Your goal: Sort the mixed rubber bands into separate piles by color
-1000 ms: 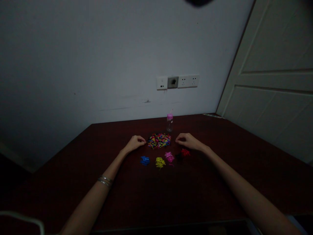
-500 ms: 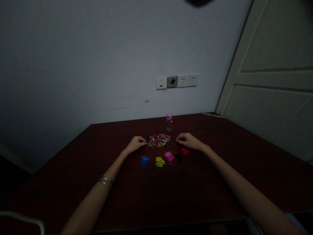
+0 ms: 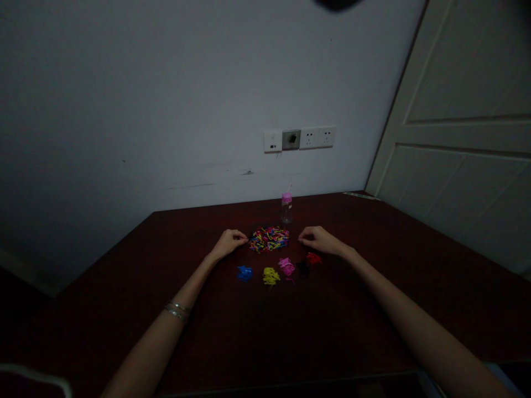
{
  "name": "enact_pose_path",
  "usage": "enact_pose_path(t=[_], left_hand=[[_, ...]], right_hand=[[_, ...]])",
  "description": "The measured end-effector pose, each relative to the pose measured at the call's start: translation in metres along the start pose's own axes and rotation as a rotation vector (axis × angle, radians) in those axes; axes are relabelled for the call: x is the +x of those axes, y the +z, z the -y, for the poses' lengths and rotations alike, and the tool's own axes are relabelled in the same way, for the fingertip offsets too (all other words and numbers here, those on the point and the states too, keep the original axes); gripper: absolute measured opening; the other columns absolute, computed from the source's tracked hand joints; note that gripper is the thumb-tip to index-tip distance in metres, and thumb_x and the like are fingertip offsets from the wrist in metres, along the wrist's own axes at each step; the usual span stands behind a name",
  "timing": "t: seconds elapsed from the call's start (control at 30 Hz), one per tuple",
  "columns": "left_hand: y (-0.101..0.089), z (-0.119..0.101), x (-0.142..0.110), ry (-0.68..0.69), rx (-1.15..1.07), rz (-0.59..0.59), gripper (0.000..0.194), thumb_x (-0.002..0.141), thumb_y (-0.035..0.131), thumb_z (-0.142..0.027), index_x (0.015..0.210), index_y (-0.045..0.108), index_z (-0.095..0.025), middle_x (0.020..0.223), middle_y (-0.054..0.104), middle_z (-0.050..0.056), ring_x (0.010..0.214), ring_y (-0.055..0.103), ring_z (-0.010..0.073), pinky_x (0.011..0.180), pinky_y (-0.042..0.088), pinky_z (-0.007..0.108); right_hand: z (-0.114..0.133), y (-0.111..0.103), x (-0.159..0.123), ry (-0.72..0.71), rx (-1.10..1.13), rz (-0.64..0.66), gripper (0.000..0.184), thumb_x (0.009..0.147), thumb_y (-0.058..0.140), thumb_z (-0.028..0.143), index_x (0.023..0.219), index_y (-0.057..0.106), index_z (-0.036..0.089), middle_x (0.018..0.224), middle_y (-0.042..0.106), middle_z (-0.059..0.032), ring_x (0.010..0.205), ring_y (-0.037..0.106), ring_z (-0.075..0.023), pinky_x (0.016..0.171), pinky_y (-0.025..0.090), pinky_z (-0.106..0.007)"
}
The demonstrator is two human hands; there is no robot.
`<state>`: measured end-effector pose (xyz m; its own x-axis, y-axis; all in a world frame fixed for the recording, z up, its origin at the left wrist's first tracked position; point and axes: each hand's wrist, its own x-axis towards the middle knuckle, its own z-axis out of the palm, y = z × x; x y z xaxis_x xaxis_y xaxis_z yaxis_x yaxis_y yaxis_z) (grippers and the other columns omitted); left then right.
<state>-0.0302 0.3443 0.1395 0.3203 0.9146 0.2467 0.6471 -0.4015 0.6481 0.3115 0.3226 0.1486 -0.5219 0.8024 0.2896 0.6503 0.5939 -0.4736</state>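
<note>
A mixed pile of small multicoloured bands [image 3: 269, 239], which look like little elastics, lies on the dark red table. At its left edge is my left hand [image 3: 231, 242], thumb and fingertips pinched together. Right of the pile, a little apart from it, my right hand [image 3: 316, 240] rests with curled, closed fingers. Whatever either hand pinches, if anything, is too small to make out. Nearer to me lie single-colour heaps: a blue heap [image 3: 245, 273], a yellow heap [image 3: 271, 276], a pink heap [image 3: 286, 266], a black heap [image 3: 303, 267] and a red heap [image 3: 314, 258].
Behind the pile stands a clear bottle [image 3: 286, 213] with a pink lid. The table [image 3: 199, 221] meets a pale wall with a row of sockets [image 3: 299, 139]. A white panelled door [image 3: 460, 138] is at the right. One loose pink band [image 3: 290, 280] lies before the pink heap.
My left hand has shifted very slightly left at the pile's edge. The right hand has hardly moved, and the heaps look the same.
</note>
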Motion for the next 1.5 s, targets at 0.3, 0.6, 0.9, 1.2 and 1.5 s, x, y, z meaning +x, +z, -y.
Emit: enact_pose_path(t=[0.3, 0.6, 0.9, 1.2, 1.5], left_hand=[[0.006, -0.055, -0.006, 0.041, -0.118, -0.012, 0.023, 0.068, 0.061, -0.031, 0.077, 0.070, -0.011, 0.073, 0.066, 0.005, 0.064, 0.054, 0.0138, 0.059, 0.040, 0.023], [0.029, -0.093, -0.021, 0.212, -0.136, 0.086, 0.015, 0.072, 0.061, -0.025, 0.077, 0.069, -0.014, 0.073, 0.063, 0.003, 0.065, 0.053, 0.0125, 0.058, 0.039, 0.021], [0.035, -0.109, -0.027, 0.264, -0.081, 0.139, 0.014, 0.073, 0.060, -0.025, 0.074, 0.069, -0.014, 0.065, 0.061, 0.001, 0.057, 0.048, 0.0102, 0.053, 0.035, 0.020], [0.032, -0.095, -0.022, 0.207, -0.098, 0.095, 0.023, 0.072, 0.061, -0.033, 0.080, 0.070, -0.014, 0.069, 0.064, 0.003, 0.058, 0.049, 0.0109, 0.053, 0.035, 0.020], [0.012, -0.027, -0.003, -0.094, -0.216, -0.197, 0.034, 0.071, 0.057, -0.042, 0.076, 0.069, -0.011, 0.062, 0.064, 0.004, 0.058, 0.054, 0.0143, 0.053, 0.038, 0.022]], right_hand=[[0.035, -0.004, 0.001, -0.095, 0.128, -0.118, 0.018, 0.080, 0.054, 0.026, 0.090, 0.065, 0.017, 0.091, 0.065, -0.0063, 0.083, 0.060, -0.0173, 0.076, 0.046, -0.030], [0.067, -0.001, 0.001, -0.173, 0.233, -0.075, 0.019, 0.078, 0.059, 0.032, 0.087, 0.066, 0.018, 0.085, 0.065, -0.0045, 0.076, 0.058, -0.0156, 0.068, 0.045, -0.028], [0.075, 0.002, -0.002, -0.230, 0.249, -0.003, 0.018, 0.079, 0.058, 0.034, 0.081, 0.067, 0.018, 0.081, 0.063, -0.0039, 0.075, 0.057, -0.0146, 0.069, 0.044, -0.028], [0.067, -0.002, 0.003, -0.187, 0.291, -0.046, 0.016, 0.079, 0.058, 0.032, 0.081, 0.066, 0.019, 0.087, 0.063, -0.0052, 0.081, 0.058, -0.0160, 0.075, 0.046, -0.032], [0.043, -0.019, -0.023, -0.100, 0.215, 0.001, 0.017, 0.079, 0.058, 0.033, 0.081, 0.067, 0.019, 0.092, 0.060, -0.0064, 0.083, 0.057, -0.0161, 0.076, 0.047, -0.032]])
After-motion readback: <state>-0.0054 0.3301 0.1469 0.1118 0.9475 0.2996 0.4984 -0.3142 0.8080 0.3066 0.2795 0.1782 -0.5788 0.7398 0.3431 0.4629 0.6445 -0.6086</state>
